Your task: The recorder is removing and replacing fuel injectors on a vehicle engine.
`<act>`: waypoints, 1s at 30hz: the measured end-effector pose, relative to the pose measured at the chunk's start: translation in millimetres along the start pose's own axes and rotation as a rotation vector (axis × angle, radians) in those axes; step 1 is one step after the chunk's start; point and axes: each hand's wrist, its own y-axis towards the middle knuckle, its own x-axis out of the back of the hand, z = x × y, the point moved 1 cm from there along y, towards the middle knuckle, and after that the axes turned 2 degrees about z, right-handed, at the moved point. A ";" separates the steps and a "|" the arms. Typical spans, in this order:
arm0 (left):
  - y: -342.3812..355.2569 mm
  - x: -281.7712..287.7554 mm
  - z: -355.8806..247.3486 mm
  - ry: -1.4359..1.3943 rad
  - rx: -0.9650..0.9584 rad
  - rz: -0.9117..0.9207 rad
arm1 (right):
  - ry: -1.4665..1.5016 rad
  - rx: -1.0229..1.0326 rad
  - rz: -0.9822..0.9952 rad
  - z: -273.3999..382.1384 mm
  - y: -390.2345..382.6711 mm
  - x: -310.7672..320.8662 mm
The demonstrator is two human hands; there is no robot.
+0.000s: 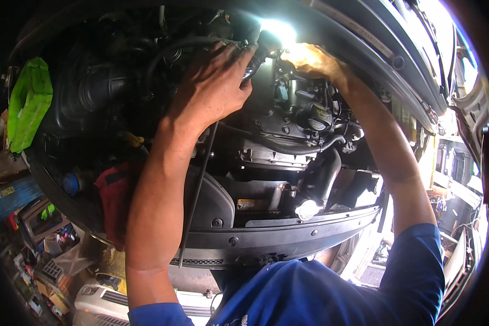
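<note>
Workshop clutter [54,266] flanked engine bay [271,238] | left hand [216,81] arched, right hand [312,61] glare-lit, both inside | grips were indiscernible

Bright green object [37,89] far left, red cloth [113,204], pale bumper [95,298] below.

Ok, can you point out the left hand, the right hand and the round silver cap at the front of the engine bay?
left hand [218,81]: head view, back of the hand
right hand [313,61]: head view, middle of the hand, in glare
round silver cap [307,209]: head view, its top
</note>
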 end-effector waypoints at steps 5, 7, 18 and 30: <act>4.5 1.0 -1.9 -0.004 0.009 0.025 | 0.187 0.245 -0.124 -26.9 -6.2 -6.7; 0.6 -0.1 0.1 0.009 0.029 0.016 | 0.331 0.132 -0.106 -25.8 -0.8 -11.8; 1.4 3.2 -1.7 -0.044 0.130 0.075 | 0.201 -0.091 -0.232 -28.8 -27.1 -5.3; 5.2 7.4 -0.9 0.063 0.125 0.126 | 0.446 -0.195 -0.092 -5.9 -16.8 5.6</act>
